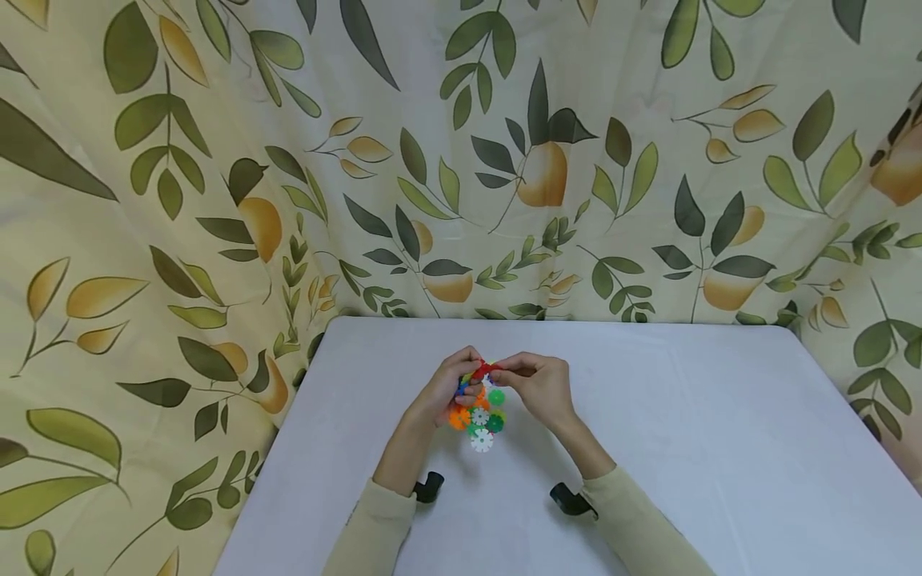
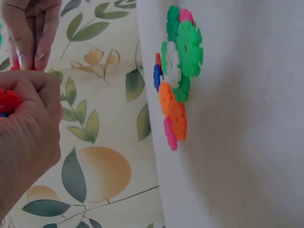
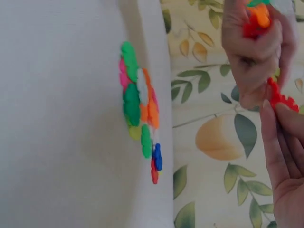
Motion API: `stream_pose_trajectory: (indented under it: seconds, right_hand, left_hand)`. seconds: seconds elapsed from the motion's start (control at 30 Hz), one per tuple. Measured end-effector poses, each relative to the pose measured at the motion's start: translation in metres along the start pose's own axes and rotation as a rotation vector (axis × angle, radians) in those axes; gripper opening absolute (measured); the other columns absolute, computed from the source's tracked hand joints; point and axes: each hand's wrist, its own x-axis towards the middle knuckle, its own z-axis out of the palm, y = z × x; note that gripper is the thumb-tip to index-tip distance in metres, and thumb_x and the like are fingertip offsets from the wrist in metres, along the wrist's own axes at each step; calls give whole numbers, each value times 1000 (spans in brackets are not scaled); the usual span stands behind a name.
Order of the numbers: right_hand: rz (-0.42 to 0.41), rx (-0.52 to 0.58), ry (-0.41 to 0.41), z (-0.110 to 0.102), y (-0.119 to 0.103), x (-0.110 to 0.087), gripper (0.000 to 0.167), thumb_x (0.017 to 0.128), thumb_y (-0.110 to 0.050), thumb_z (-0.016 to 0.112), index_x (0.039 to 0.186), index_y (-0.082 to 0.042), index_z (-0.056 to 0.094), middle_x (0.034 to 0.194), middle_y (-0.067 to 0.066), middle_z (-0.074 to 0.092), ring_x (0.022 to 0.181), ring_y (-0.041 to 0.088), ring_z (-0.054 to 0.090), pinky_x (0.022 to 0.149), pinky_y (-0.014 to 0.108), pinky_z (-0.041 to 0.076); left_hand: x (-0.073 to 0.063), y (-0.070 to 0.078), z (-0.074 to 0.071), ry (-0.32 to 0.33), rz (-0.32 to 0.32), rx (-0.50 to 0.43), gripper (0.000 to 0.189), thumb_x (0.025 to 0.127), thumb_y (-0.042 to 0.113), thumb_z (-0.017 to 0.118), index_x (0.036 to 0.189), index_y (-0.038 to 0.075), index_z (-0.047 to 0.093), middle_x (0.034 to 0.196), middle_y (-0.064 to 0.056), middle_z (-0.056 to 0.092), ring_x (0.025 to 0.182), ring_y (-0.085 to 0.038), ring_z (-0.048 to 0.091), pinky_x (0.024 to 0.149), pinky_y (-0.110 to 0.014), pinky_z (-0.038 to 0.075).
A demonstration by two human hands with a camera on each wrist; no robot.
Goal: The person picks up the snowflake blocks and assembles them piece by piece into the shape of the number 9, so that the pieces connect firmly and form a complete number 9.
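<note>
In the head view my left hand grips a joined cluster of small plastic snowflake discs, with a blue disc showing by its fingers. Red and orange discs of that cluster stick out of the fist in the right wrist view. My right hand pinches a red snowflake disc between thumb and fingertips, right at the left hand's fingers. Both hands are raised close together above the table. The left fingers hide much of the cluster.
Several loose snowflake discs lie on the white table below the hands, among them a white one, an orange one and a light green one. A leaf-and-fruit patterned curtain hangs behind the table's far edge.
</note>
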Motion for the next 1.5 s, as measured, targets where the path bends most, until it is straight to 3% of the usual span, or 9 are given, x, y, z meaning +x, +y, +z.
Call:
stream_pose_trajectory:
  seconds: [0.1,0.3,0.47,0.67,0.8,0.97,1.07,1.23,1.5]
  right_hand:
    - [-16,10,-1,3,3,-1,7,84,0,85,90,-1,81,85,9,78,74,20,77,70,30,63]
    - [-63,-77,5,5,2,1,13,84,-6,86,97,-7,82,90,6,79,77,17,77,70,26,62]
    - [15,-168,-22,5,5,4,21,84,-9,88,104,-8,81,94,5,79,77,18,76,68,26,62]
    - [108,-373,-178,4,14,3,18,84,-10,88,101,-7,81,93,1,78,79,16,71,68,29,60]
    - [152,-439,-326,5,18,0,22,81,-11,90,100,-6,80,95,5,76,76,16,68,70,31,59]
    - [158,-542,-454,6,18,-4,28,75,-13,95,98,-7,80,94,6,72,72,15,61,69,32,56]
    - [153,-590,-484,6,19,-7,27,74,-12,95,96,-9,80,90,3,71,72,15,60,69,33,55]
    - [133,-625,-511,7,23,-9,25,75,-12,94,95,-12,81,87,1,69,73,15,58,69,34,54]
    - [117,-601,-510,6,26,-11,17,76,-10,93,87,-15,80,82,-4,70,75,16,59,70,34,55]
  left_hand:
    - [-1,-1,0,18,-3,5,18,111,12,38,94,8,42,78,-3,36,51,-6,33,41,-10,29]
    - [-1,4,-3,34,-34,-24,20,110,17,40,92,11,42,76,-1,38,49,-4,34,41,-9,30]
    - [-2,8,-6,75,-34,-36,22,111,24,42,94,10,38,75,0,37,49,-4,35,41,-9,30]
    - [-1,8,-9,107,-28,49,34,107,36,57,98,11,36,73,1,36,49,-5,34,42,-10,28]
    - [0,7,-10,109,-45,90,39,102,39,67,99,6,46,71,1,33,48,-6,31,42,-11,27]
    - [1,4,-11,101,-57,91,51,100,42,69,117,-5,58,68,4,31,46,-4,29,41,-11,25]
    - [1,4,-11,99,-54,94,53,102,42,67,122,-7,60,68,5,31,47,-4,29,40,-12,24]
    - [0,4,-10,97,-38,112,40,104,40,63,114,0,62,71,3,33,48,-5,30,41,-11,25]
    - [-1,6,-10,104,-41,79,29,107,34,58,111,5,61,76,1,37,49,-5,33,43,-10,28]
